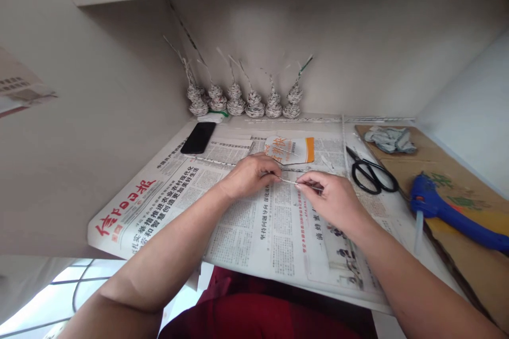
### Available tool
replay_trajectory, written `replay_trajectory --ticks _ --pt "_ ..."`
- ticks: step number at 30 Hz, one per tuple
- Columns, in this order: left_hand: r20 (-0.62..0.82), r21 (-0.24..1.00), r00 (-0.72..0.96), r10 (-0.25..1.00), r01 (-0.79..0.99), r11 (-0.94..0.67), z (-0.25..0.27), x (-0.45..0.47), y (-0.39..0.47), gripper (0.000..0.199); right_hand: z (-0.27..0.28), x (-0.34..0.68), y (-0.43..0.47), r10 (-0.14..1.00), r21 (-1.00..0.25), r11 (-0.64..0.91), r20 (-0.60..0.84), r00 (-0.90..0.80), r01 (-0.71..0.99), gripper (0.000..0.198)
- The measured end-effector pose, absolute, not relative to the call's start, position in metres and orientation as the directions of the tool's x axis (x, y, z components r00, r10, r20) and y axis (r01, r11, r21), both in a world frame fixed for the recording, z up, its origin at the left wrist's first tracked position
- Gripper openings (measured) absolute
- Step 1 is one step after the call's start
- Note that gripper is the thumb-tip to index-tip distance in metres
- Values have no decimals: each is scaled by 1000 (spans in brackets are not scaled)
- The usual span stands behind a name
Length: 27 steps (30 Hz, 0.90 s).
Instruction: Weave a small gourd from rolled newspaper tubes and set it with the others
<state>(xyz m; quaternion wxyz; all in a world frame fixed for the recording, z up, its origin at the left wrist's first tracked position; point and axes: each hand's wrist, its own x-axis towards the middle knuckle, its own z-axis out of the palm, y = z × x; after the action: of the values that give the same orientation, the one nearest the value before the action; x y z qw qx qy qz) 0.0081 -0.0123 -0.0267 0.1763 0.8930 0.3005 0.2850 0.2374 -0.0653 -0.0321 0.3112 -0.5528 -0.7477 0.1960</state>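
A thin rolled-paper strand [289, 181] runs between my two hands above the newspaper [242, 233]. My left hand [254, 174] pinches one part of it between thumb and fingers. My right hand [330, 193] pinches it a short way to the right, and a dark end shows by the fingers. Just behind the hands lies a longer rolled-paper stick [212, 161], partly covered by my left hand. An orange and white printed packet piece [292, 150] rests flat beyond them.
Several gourd-shaped woven paper pieces [254, 105] stand along the back wall. A black phone [198, 137] lies at the left. Black-handled scissors [371, 174], a blue glue gun [449, 212] and a crumpled cloth [389, 139] on cardboard [441, 161] are at the right. A shelf overhangs.
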Motion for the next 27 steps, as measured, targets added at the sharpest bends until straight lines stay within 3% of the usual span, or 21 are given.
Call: replay_trajectory --ticks 5,12,23,27 --pt "395 517 638 661 441 -734 -31 8 -10 9 -33 235 -66 949 -650 312 238 -205 693 11" --pt "404 435 600 690 538 -722 -21 7 -14 14 -30 242 -61 962 -681 267 225 -151 682 10" --pt "247 490 605 757 596 -636 -25 -2 -5 29 -32 243 -60 967 -671 252 206 -150 697 9" --pt "248 491 630 736 573 -656 -24 -1 -7 23 -34 243 -59 969 -684 244 195 -150 688 8"
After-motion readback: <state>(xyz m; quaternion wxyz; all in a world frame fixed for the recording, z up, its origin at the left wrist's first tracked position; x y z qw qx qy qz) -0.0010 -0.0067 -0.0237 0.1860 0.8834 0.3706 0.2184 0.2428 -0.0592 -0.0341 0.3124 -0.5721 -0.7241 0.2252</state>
